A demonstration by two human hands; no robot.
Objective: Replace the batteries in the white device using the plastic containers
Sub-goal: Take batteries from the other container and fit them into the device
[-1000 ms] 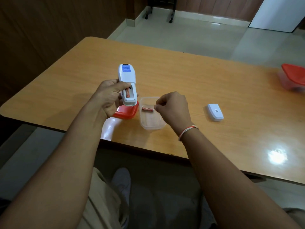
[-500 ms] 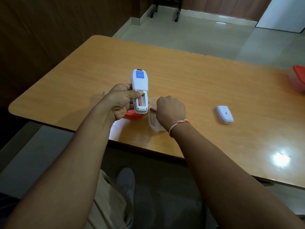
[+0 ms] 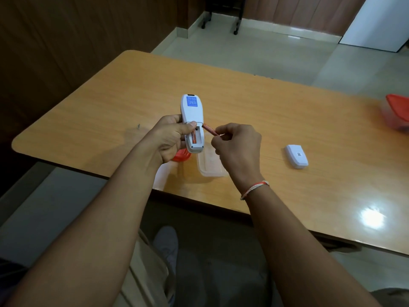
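My left hand (image 3: 171, 138) holds the white device (image 3: 192, 116) back side up above the table, its battery bay open. One orange battery (image 3: 194, 137) lies in the bay's left slot. My right hand (image 3: 238, 147) pinches a second orange battery (image 3: 209, 129) by one end, its other end pointing at the top right corner of the bay. Below the hands stands an open clear plastic container (image 3: 210, 167) near the table's front edge. Its red lid (image 3: 181, 156) lies just left of it, partly hidden by my left hand.
The white battery cover (image 3: 296, 156) lies on the wooden table (image 3: 287, 107) to the right of the container. A second container with a red lid (image 3: 397, 114) stands at the far right edge. Tiled floor lies beyond the table, a wood-panelled wall on the left.
My right hand has lifted a battery out of the clear container and brought it up to the device's open bay. The left hand has kept the device raised.
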